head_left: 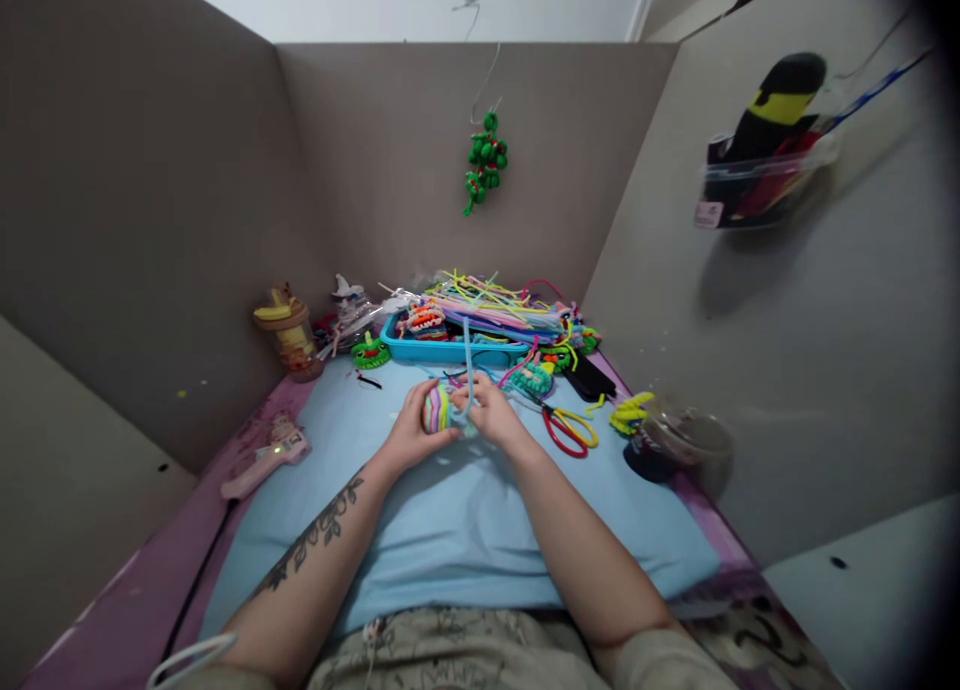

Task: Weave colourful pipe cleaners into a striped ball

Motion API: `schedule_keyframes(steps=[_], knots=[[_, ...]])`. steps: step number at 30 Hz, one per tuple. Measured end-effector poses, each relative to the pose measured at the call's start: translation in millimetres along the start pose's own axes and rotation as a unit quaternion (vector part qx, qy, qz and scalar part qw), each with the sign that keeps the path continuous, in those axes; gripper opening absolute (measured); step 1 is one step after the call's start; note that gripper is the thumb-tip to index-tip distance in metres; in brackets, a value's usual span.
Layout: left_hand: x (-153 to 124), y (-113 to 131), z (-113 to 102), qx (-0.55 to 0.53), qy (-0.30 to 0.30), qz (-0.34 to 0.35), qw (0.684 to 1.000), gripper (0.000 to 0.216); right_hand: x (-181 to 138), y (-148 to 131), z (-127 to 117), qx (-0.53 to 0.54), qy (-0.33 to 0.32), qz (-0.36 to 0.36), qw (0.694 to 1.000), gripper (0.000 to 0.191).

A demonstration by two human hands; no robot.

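My left hand (411,432) is closed around a small striped pipe-cleaner ball (436,409), pink, yellow and purple, held just above the light blue mat (450,530). My right hand (491,413) pinches a light blue pipe cleaner (468,365) that rises straight up from the ball. Both hands meet over the middle of the mat.
A blue tray (450,350) piled with coloured pipe cleaners stands behind the hands. Red scissors (564,432) lie to the right, a pink glue gun (264,457) to the left, a clear cup (686,438) at the right edge. Grey partition walls enclose the desk; a green ornament (485,162) hangs on the back wall.
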State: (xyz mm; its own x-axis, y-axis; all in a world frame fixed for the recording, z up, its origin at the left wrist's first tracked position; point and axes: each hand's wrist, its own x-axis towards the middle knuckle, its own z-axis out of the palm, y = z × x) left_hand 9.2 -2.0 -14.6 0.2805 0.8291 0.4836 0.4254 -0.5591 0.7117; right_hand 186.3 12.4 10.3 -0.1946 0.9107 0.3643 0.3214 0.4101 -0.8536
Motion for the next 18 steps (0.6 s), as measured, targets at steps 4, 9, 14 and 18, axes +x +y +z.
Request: schedule_keyframes(steps=[4,9,14,18], knots=[[1,-8,0,-0.022,0.042,-0.047,0.998,0.081,-4,-10,-5,0.016,-0.021,-0.033,0.999,0.032],[1,-3,-2,-0.019,0.023,-0.031,0.999,0.079,-8,-22,-1,-0.054,0.015,-0.073,0.996,0.006],[-1,9,-3,-0.011,-0.031,0.013,0.999,0.073,-5,-20,2,-0.039,0.088,-0.045,0.994,0.004],[0,9,-3,0.005,-0.019,0.030,0.999,0.078,-2,-11,2,-0.023,0.081,0.014,0.996,0.008]])
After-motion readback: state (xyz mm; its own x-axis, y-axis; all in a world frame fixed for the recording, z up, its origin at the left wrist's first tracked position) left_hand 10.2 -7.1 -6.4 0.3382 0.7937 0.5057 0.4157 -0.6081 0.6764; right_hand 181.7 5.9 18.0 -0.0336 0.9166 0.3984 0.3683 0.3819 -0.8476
